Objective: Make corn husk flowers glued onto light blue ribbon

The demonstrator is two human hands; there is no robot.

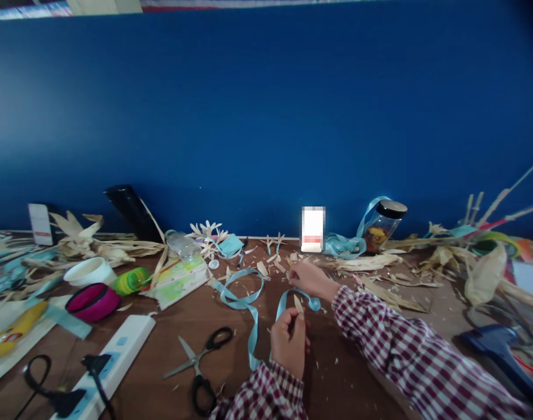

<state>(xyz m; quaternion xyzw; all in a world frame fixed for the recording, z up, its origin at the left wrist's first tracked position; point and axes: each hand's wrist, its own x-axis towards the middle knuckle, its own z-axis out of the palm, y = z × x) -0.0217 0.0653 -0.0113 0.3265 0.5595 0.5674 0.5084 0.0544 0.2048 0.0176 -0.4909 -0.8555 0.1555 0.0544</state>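
Observation:
My left hand is closed in a pinch on a pale, pointed strip of dried corn husk, its tip sticking up above the fingers. Past it, my right hand reaches down to the tabletop with curled fingers; whatever lies under the fingertips is hidden. Around those fingertips are small cut husk scraps. A light blue ribbon loops over the table left of my hands, and a curl of it lies between them. Black-handled scissors rest partly opened left of my left hand.
A lit phone stands against the blue partition. Beside it is a black-lidded jar. At right lies a blue glue gun. On the left are a power strip, a pink ring-shaped roll and a white bowl.

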